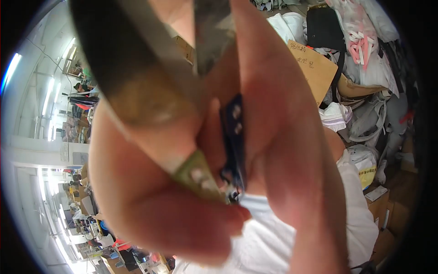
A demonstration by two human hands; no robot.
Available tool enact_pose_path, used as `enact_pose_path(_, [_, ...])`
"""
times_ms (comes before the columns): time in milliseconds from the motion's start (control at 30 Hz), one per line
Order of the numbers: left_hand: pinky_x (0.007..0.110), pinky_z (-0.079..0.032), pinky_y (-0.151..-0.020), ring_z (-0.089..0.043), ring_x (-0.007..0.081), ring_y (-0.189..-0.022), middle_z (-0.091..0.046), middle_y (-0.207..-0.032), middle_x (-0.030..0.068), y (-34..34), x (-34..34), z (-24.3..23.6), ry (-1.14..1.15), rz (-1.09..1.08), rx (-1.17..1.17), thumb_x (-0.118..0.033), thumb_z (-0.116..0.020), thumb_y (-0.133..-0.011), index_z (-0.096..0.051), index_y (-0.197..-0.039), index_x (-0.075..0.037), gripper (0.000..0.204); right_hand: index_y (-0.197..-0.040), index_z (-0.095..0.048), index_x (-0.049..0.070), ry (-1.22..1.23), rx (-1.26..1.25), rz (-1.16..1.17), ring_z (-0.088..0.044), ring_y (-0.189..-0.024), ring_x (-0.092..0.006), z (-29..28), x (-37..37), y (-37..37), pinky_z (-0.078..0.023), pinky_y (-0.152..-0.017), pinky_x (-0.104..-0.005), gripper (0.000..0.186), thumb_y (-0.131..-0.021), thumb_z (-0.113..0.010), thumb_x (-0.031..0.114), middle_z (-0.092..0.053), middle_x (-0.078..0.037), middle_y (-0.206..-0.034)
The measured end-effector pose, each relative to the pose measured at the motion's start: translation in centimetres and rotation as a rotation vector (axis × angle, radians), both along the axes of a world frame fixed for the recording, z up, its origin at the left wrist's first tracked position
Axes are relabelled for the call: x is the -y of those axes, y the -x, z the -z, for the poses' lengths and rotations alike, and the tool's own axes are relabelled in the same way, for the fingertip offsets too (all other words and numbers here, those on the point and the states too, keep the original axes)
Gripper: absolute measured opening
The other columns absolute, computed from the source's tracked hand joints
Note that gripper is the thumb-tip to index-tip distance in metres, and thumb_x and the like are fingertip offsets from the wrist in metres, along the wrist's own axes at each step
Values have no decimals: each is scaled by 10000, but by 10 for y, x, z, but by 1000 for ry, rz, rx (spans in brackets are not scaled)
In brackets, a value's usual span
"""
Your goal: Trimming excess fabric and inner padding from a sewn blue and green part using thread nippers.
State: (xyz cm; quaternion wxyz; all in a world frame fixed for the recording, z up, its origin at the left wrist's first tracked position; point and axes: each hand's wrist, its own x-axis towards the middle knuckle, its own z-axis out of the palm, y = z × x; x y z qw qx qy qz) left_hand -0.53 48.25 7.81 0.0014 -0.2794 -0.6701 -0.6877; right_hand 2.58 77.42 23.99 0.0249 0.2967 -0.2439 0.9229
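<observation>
Very close to the camera and blurred, my right hand [292,123] fills the middle of the head view, its forearm rising from the lower edge. Its fingers curl round a two-armed metal tool that looks like thread snips [211,185]. One arm of the tool is olive and the other dark blue, each with rivets. Both arms run together at a small metal joint below. Wide dark and grey metal blades spread apart toward the top, smeared by nearness and motion. No separate left hand can be made out.
White cloth [269,239] lies below the hand. To the right are a cardboard piece with handwriting [315,71], a black panel [326,28], clear bags with pink strips [360,48], grey fabric [372,121] and boxes [378,205]. Ceiling lights and cluttered worktables show at the left.
</observation>
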Motion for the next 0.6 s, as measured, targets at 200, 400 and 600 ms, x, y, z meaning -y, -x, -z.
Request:
enact_pose_path(200, [246, -528, -737, -640, 236, -682, -689, -860, 90, 2, -8, 4, -16, -39, -12, -146, -613, -969, -645, -1116, 75, 268, -1440, -329, 52, -46, 71, -17, -498, -746, -95, -5, -2, -4, -428, -569, -235, 855, -818, -787, 420, -517, -15, -883])
enact_pose_path(400, [230, -483, -749, -602, 185, -744, -671, -916, 65, 6, -12, 13, -56, -101, -27, -150, -600, -964, -634, -1150, 60, 282, -1469, -271, 29, -118, 139, -58, -510, -750, -101, -8, 14, -8, -448, -602, -243, 965, -779, -817, 426, -523, -27, -875])
enact_pose_path(600, [215, -437, -761, -564, 135, -805, -654, -971, 39, 2, -46, 12, -100, -119, -13, -153, -587, -959, -622, -1183, 45, 302, -1498, -214, 6, -188, 239, -55, -521, -754, -106, -20, 7, -23, -468, -635, -250, 1076, -741, -847, 433, -528, -39, -868])
